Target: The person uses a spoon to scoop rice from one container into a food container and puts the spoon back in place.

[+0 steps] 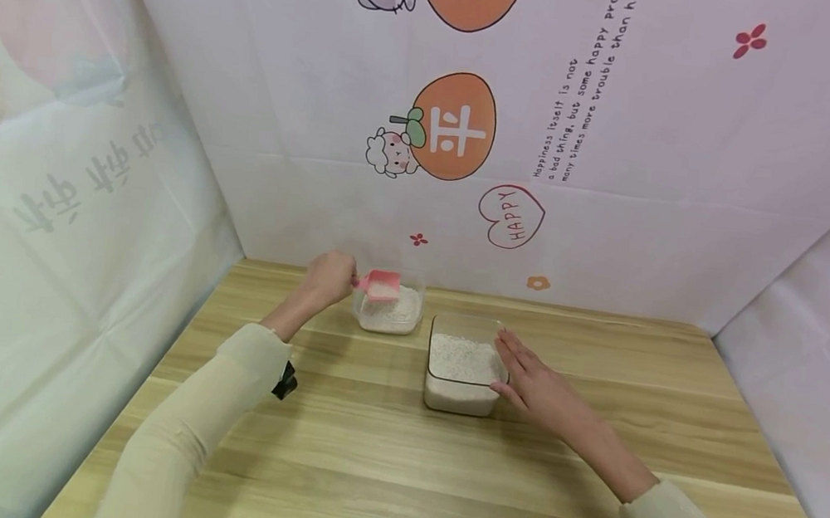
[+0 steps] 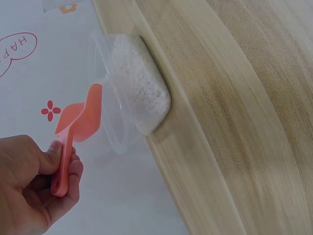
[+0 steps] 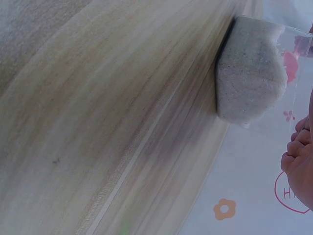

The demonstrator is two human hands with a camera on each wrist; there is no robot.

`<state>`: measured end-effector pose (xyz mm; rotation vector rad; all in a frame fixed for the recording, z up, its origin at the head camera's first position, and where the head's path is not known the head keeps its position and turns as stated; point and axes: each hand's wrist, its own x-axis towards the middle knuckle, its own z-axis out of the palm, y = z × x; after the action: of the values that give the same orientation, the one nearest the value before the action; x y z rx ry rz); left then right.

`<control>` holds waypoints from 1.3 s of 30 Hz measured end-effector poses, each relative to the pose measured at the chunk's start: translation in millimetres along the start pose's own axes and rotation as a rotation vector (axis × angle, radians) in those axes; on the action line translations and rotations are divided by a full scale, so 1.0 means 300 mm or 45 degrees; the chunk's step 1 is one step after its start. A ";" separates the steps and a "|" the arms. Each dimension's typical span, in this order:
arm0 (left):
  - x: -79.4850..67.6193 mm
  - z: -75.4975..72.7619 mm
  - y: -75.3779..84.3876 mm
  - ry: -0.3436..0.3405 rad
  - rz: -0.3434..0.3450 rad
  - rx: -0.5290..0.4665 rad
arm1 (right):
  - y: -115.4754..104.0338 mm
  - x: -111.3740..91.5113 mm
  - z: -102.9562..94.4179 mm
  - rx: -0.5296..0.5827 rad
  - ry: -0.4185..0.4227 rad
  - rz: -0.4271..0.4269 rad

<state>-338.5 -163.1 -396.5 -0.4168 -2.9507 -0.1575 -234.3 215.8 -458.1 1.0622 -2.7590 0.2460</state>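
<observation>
My left hand (image 1: 331,278) grips the handle of a pink scoop (image 1: 383,286). In the head view, some white powder shows in the scoop, which is over a clear plastic tub (image 1: 415,321). White powder (image 2: 139,78) lies inside that tub, as the left wrist view also shows. Nearer to me stands a larger clear square container (image 1: 457,406), partly filled with white grainy powder (image 1: 463,360). Against its right side rests my right hand (image 1: 541,390), fingers straight. The right wrist view catches only part of the right hand (image 3: 299,164) beside the container.
Both containers stand on a wood-grain table (image 1: 364,471), the tub close to its back edge. A white printed sheet (image 1: 309,115) rises behind the table, and similar sheets hang at the left (image 1: 47,257) and right (image 1: 821,331).
</observation>
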 end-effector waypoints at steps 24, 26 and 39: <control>0.013 0.007 0.022 0.006 -0.029 0.177 | -0.001 0.001 0.003 0.001 0.004 0.002; 0.012 0.010 0.024 0.028 -0.009 0.211 | 0.000 0.001 0.004 0.002 0.010 -0.003; -0.030 0.015 0.022 0.166 0.159 0.299 | 0.003 0.003 0.009 -0.008 0.025 -0.015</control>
<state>-328.6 -158.5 -402.0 -0.5321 -2.7619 0.1693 -235.9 215.4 -460.5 1.0687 -2.7335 0.2446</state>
